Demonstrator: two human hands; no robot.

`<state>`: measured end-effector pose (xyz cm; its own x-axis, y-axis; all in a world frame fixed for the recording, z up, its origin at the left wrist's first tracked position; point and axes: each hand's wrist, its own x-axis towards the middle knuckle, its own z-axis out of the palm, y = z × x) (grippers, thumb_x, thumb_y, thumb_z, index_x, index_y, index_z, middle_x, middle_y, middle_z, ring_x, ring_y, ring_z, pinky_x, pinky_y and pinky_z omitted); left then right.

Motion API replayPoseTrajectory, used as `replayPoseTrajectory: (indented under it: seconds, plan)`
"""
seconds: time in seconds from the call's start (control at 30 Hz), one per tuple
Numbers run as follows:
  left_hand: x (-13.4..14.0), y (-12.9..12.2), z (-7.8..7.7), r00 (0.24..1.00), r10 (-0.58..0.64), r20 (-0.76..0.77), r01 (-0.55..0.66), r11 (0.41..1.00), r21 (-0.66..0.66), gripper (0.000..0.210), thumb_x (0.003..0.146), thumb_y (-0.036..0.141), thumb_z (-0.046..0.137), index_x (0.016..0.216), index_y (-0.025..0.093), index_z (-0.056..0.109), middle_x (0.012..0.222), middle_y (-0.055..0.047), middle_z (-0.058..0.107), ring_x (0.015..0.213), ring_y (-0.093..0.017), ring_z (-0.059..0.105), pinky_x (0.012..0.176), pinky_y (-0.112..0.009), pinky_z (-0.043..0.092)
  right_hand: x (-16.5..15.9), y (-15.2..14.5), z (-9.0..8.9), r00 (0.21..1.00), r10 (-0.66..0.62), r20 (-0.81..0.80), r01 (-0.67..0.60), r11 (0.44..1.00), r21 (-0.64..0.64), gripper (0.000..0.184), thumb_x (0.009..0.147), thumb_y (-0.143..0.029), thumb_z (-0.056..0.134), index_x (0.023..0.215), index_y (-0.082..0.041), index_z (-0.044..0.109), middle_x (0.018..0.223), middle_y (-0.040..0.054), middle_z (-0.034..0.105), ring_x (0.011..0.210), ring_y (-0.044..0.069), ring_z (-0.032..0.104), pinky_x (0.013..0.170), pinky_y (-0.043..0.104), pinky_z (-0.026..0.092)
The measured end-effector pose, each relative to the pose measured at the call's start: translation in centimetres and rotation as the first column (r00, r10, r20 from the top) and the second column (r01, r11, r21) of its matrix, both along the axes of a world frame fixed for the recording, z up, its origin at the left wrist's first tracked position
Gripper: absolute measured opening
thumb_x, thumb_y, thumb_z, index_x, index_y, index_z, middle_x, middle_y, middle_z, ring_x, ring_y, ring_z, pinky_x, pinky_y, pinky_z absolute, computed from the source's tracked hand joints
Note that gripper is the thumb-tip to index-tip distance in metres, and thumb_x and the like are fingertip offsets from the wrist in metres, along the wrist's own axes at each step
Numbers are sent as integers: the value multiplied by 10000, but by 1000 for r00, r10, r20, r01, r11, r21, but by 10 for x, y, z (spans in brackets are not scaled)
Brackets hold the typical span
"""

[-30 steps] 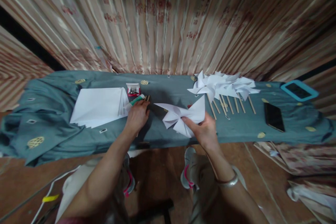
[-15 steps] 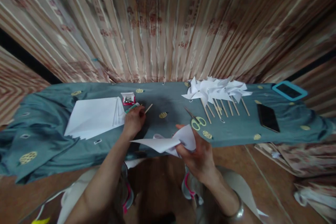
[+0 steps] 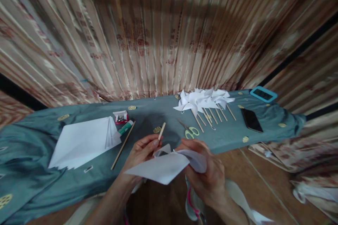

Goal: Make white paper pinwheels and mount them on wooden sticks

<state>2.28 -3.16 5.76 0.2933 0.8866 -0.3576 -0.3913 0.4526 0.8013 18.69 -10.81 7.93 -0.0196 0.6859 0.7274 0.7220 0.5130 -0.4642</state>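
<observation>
In front of my body, my left hand pinches a thin wooden stick, its top end pointing up and away. My right hand grips a white paper pinwheel head by its folded blades. Stick and pinwheel are close together, but whether they touch is hidden behind the paper. A small shiny bit shows near the pinwheel's middle. Another wooden stick lies on the cloth to the left, beside a green glue stick and a small red-and-white box of metal pieces.
A stack of white paper lies at left on the green cloth. Green-handled scissors lie beyond my right hand. Several finished pinwheels rest behind them. At right are a black phone and a blue-framed device.
My left hand has come from beside the glue stick toward the pinwheel, bringing a wooden stick. The glue stick and the other stick are now uncovered. The view has shifted.
</observation>
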Motion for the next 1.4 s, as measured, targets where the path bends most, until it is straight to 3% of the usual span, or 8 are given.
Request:
replayPoseTrajectory:
  seconds: [0.2,0.4,0.57,0.77,1.2,1.4]
  plan:
    - [4,-1,4,998,43,54,-39,997,-72,331,401,266,899,660,142,733,621,-19,697,539,-107,604,532,-198,459,-3,8,-5,987,-101,-121,85,988,-130,332,817,-195,602,1147,-234,591,874,1,763,687,174,724,716,295,607]
    - [-2,-6,-6,999,-44,-16,44,999,7,316,413,279,886,649,156,717,609,-26,696,602,-173,648,607,-257,513,-7,12,-2,992,-54,-115,50,998,-42,343,852,-196,580,1192,-240,562,945,22,760,788,165,734,723,263,605]
    - [-6,-11,-10,991,-103,-86,112,989,100,270,517,339,843,695,170,732,683,-41,718,676,-206,664,671,-293,527,-7,10,6,998,-21,-55,23,999,31,416,866,-155,588,1264,-235,500,913,16,763,822,163,732,824,289,595]
    - [-8,-12,-5,979,-169,-116,190,960,206,207,593,352,777,704,183,732,672,-19,696,604,-154,591,556,-239,457,-6,6,3,999,-6,-43,8,998,55,497,867,-151,587,1340,-237,461,923,21,761,877,188,728,900,358,584]
    - [-6,-13,-1,977,-142,-156,166,974,152,167,557,304,756,655,193,679,583,-1,652,520,-145,550,483,-232,423,-2,6,10,999,44,-1,-44,997,69,568,848,-94,591,1378,-222,430,924,35,744,869,187,719,847,343,597]
    - [-9,-15,-4,965,-153,-213,199,956,214,67,616,289,712,645,234,687,554,8,640,491,-152,551,456,-237,417,0,3,12,998,64,17,-65,996,67,565,876,-114,573,1404,-213,395,941,48,740,869,197,718,822,361,605]
